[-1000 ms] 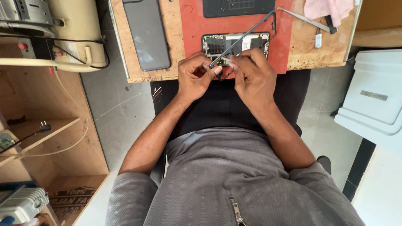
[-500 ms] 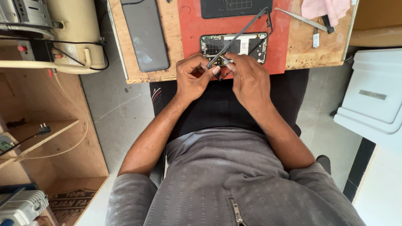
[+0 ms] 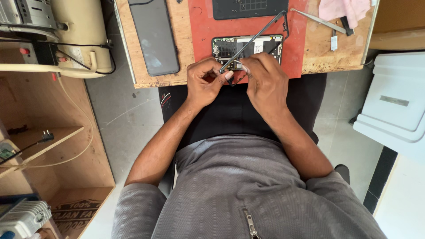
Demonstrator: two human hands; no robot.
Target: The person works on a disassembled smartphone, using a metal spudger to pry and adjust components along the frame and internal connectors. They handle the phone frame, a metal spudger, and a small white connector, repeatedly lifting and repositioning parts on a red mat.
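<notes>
Black thin frame (image 3: 256, 37) now tilted higher off opened phone (image 3: 246, 48) on red mat (image 3: 201, 40), near corner pinched by closed left hand (image 3: 204, 82) and right hand (image 3: 264, 79); separation apparently progressing.

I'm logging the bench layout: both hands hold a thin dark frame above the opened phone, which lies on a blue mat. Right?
Not quite. The mat is red, as the head view shows. Both hands, left and right, do hold the thin dark frame above the opened phone.

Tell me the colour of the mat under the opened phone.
The mat is red, seen in the head view.
</notes>
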